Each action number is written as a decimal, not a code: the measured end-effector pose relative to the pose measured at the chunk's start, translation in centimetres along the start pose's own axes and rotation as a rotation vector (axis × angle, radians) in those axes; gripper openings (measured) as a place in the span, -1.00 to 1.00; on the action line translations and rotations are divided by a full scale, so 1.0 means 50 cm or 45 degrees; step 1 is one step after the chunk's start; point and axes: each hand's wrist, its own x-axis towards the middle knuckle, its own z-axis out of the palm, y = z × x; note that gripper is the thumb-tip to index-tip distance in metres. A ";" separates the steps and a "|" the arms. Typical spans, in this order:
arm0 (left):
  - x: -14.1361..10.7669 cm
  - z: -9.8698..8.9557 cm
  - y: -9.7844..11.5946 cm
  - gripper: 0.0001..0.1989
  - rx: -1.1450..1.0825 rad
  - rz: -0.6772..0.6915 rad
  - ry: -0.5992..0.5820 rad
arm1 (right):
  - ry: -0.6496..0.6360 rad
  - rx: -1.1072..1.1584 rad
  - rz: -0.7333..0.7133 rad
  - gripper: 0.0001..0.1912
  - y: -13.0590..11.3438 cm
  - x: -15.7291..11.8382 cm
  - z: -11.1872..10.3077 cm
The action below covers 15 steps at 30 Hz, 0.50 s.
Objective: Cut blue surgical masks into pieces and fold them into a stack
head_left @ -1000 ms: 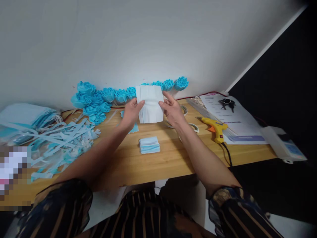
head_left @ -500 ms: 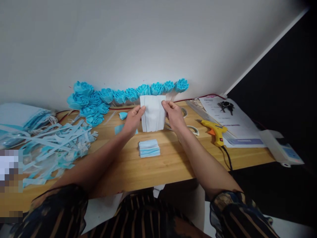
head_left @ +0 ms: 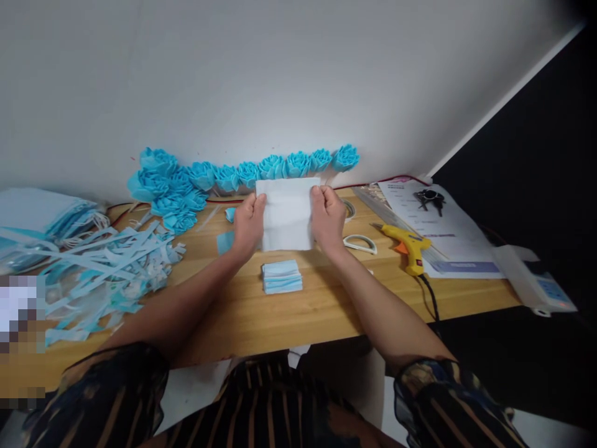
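A white sheet of face-mask fabric (head_left: pixel 287 214) is stretched flat and upright between my two hands, above the table. My left hand (head_left: pixel 249 225) grips its left edge, thumb on the near face. On the opposite edge my right hand (head_left: pixel 328 216) pinches it the same way; the fingers behind the fabric are hidden. Below the sheet lies a small stack of folded light-blue mask pieces (head_left: pixel 282 277). A blue piece (head_left: pixel 225 242) lies flat beside my left wrist, partly covered by it. White-handled scissors (head_left: pixel 360 244) rest to the right of my right hand, their blades hidden.
Blue fabric flowers (head_left: pixel 273 167) line the wall. Cut strips (head_left: pixel 112 267) are heaped at left, by a pile of masks (head_left: pixel 46 214). At right are a yellow glue gun (head_left: pixel 410 246) with a black cord, a printed sheet (head_left: pixel 459 249), keys (head_left: pixel 430 199) and a white power strip (head_left: pixel 532 280).
Both hands have moved apart, and the pleated fabric between them has spread wider and flatter. My fingers have curled further around its edges.
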 end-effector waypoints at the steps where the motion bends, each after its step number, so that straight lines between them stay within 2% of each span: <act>1: 0.002 0.000 0.002 -0.52 -0.003 0.015 -0.014 | 0.012 0.006 -0.002 -0.55 0.001 0.001 0.000; 7: 0.006 -0.001 0.017 -0.49 -0.073 0.081 0.004 | -0.007 0.173 0.098 -0.50 0.013 0.006 0.001; 11: 0.010 -0.006 0.009 -0.51 -0.134 0.025 0.041 | -0.229 0.490 0.337 -0.48 0.019 0.010 0.002; 15: 0.022 -0.015 0.001 -0.45 -0.128 0.012 0.114 | -0.481 0.696 0.605 -0.31 0.015 0.007 0.006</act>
